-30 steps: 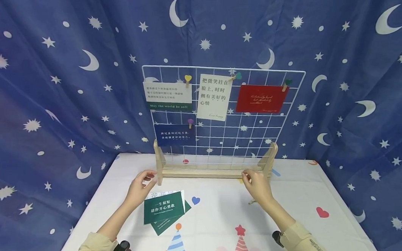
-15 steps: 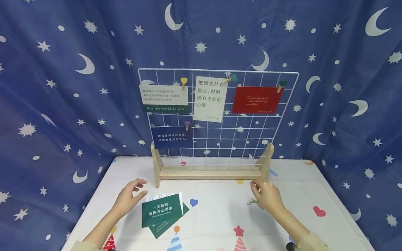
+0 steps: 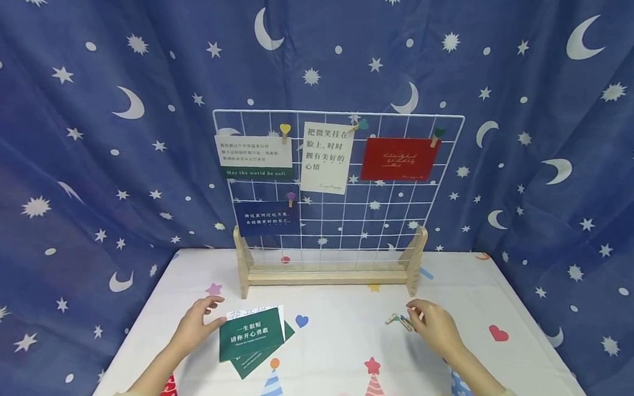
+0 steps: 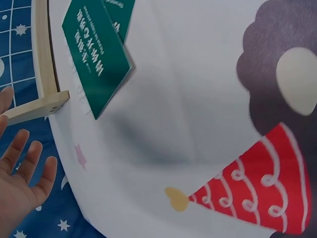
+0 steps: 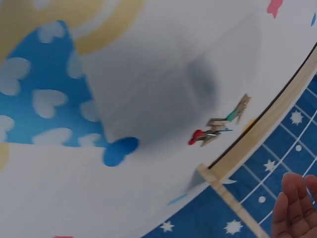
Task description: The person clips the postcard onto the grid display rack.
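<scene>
My left hand (image 3: pixel 194 327) is at the left side of a small stack of cards (image 3: pixel 251 333), its thumb close to the top green card's corner and its fingers loosely bent. In the left wrist view that hand (image 4: pixel 22 178) shows relaxed, spread fingers holding nothing. The stack has green cards with white lettering above and below a white one. My right hand (image 3: pixel 437 330) hovers beside several small wooden clothespins (image 3: pixel 400 321), which its fingertips partly cover in the head view. Seen from the right wrist, the clothespins (image 5: pixel 218 126) lie apart from the hand (image 5: pixel 297 206); red and green decorations show on them.
A white wire grid (image 3: pixel 361 213) on a wooden stand (image 3: pixel 326 276) rises at the back of the table. Clothespins hold a white-and-green card (image 3: pixel 254 158), a cream card (image 3: pixel 326 161), a red card (image 3: pixel 398 159) and a navy card (image 3: pixel 268 218) on it.
Both hands have come down and away from the stand's base. The left has moved to the cards, the right outward to the clothespins. The head view has shifted slightly.
</scene>
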Action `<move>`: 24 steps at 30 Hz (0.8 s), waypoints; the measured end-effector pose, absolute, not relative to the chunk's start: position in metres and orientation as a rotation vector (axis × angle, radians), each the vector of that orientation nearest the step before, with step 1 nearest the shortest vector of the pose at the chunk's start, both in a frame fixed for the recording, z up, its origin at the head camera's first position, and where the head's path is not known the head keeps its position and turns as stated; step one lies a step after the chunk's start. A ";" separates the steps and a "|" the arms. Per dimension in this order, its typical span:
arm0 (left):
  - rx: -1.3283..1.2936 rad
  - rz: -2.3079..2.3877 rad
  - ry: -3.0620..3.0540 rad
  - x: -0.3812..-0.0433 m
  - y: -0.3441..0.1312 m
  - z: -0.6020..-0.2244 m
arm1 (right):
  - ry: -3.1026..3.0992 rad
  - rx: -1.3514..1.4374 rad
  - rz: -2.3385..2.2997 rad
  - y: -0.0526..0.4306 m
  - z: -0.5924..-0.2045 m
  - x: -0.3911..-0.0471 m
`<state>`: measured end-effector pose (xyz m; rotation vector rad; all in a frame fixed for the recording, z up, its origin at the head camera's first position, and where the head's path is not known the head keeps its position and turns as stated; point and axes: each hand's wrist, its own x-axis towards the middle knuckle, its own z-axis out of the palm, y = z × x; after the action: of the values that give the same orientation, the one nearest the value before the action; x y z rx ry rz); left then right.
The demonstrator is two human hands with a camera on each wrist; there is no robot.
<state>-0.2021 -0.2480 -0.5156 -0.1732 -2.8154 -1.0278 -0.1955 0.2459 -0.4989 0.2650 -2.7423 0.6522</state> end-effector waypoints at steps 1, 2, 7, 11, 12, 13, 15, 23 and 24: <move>-0.155 -1.052 -2.822 -0.202 -0.247 -0.517 | -2.752 0.255 0.659 0.248 -0.500 -0.194; -0.137 -1.077 -2.830 -0.202 -0.245 -0.519 | -2.760 0.249 0.657 0.250 -0.502 -0.194; -0.073 -1.172 -2.839 -0.198 -0.238 -0.526 | -2.788 0.220 0.652 0.260 -0.510 -0.188; -0.038 -1.166 -2.843 -0.192 -0.236 -0.533 | -2.827 0.168 0.653 0.266 -0.515 -0.185; -0.039 -1.162 -2.848 -0.191 -0.235 -0.534 | -2.837 0.151 0.652 0.268 -0.516 -0.185; -0.046 -1.154 -2.854 -0.190 -0.235 -0.536 | -2.847 0.135 0.648 0.269 -0.516 -0.185; -0.065 -1.141 -2.867 -0.188 -0.236 -0.538 | -2.861 0.112 0.633 0.272 -0.518 -0.185; -0.134 -1.114 -2.913 -0.196 -0.238 -0.544 | -2.879 0.087 0.649 0.284 -0.526 -0.189; -0.144 -1.108 -2.924 -0.198 -0.238 -0.545 | -2.880 0.078 0.644 0.285 -0.528 -0.189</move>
<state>-0.1984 -0.2378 -0.5449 -0.1444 -2.9244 -1.1083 -0.1889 0.2852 -0.5277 0.0784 -2.8802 0.6439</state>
